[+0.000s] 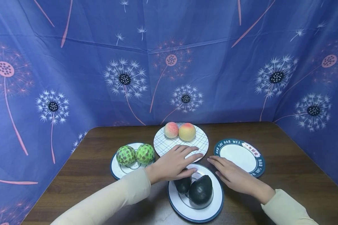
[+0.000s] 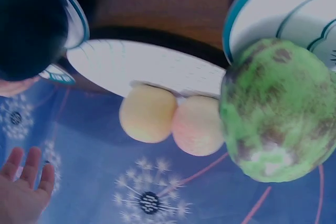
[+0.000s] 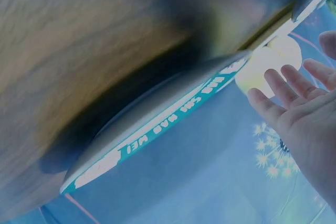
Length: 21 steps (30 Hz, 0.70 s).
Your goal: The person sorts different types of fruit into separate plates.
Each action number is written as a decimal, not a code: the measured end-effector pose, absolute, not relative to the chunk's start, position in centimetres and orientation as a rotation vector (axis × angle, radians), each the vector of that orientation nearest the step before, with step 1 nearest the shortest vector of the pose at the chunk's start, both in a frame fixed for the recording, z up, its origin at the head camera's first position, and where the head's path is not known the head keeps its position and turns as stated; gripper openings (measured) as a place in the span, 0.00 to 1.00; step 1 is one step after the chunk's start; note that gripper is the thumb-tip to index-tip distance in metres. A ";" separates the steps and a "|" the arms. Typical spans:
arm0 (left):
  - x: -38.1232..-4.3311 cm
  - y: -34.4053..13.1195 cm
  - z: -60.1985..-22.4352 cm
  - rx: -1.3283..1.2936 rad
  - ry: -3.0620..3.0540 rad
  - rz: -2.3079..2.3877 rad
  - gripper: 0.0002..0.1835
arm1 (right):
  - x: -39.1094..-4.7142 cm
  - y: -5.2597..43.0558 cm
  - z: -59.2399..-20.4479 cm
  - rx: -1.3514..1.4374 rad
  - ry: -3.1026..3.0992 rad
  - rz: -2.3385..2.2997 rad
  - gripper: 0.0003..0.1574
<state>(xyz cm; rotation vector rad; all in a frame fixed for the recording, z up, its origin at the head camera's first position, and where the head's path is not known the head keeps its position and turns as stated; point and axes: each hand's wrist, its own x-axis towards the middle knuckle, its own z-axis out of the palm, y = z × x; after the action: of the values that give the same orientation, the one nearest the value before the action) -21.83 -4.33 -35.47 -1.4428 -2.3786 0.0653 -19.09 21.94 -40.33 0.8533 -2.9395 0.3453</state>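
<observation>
My left hand (image 1: 176, 164) hovers over the front plate (image 1: 218, 203), fingers spread and nearly straight, with nothing in its grasp. Beneath it lie two dark green avocados (image 1: 201, 190); the left one is partly hidden by the hand. In the left wrist view the left hand (image 2: 23, 190) shows extended fingers. Between the front plate and the teal-rimmed plate (image 1: 260, 167) is my right hand (image 1: 236, 175), held flat with fingers pointing left. The right wrist view shows that hand (image 3: 307, 108) with loosely extended fingers and nothing held.
Two green bumpy custard apples (image 1: 145, 153) sit on a plate (image 1: 116, 170) at the left. Two peaches (image 1: 187, 132) rest on a checked plate (image 1: 160, 142) at the back. All plates stand on a brown wooden table (image 1: 81, 162) before a blue dandelion-print curtain (image 1: 214, 68).
</observation>
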 end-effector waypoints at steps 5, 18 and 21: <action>-24.1 -4.3 -35.7 -1.286 -2.428 0.084 0.27 | -19.5 22.8 -39.9 0.814 -2.886 0.316 0.33; -28.9 -4.1 -35.9 -1.008 -2.514 0.085 0.29 | -20.8 26.6 -39.8 0.693 -2.831 0.283 0.32; -29.6 -3.9 -36.0 -0.952 -2.562 0.097 0.30 | -21.1 27.6 -39.7 0.647 -2.837 0.303 0.31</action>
<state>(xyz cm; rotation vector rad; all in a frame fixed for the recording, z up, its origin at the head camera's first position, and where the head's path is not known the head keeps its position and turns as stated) -29.60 -3.90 -35.97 -0.9524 -2.5616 0.0968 -21.14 27.62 -39.74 0.6473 -2.8373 0.3033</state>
